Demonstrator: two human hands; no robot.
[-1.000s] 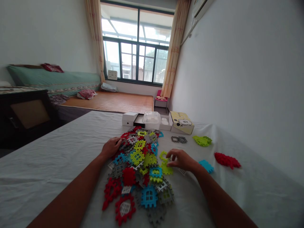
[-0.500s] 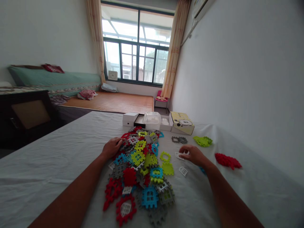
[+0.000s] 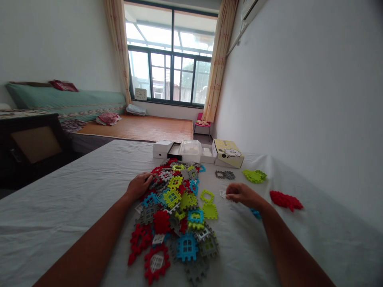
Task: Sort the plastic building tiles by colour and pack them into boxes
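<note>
Down the middle of the sheet-covered surface runs a heap of plastic interlocking building pieces (image 3: 172, 197) in red, grey, blue, lime and white. My left hand (image 3: 140, 185) rests at the heap's left edge, its fingers lying loosely against the pieces with nothing held. To the right of the heap, my right hand (image 3: 239, 194) is closed in a pinch at a small white window piece (image 3: 222, 193). The fingers cover part of that piece. A lime frame piece (image 3: 207, 196) and a lime square piece (image 3: 210, 211) lie between the heap and this hand.
Sorted by colour on the right are grey pieces (image 3: 225, 175), a lime stack (image 3: 254, 176), a red stack (image 3: 285, 200) and a blue piece (image 3: 255, 213) partly behind my right wrist. A clear plastic container (image 3: 190, 147), a white box (image 3: 163, 149) and a yellow box (image 3: 228, 154) stand behind.
The loose white window piece that lay in front of my right hand is gone from that spot. My right hand's fingers have drawn closer together; the left hand stays put.
</note>
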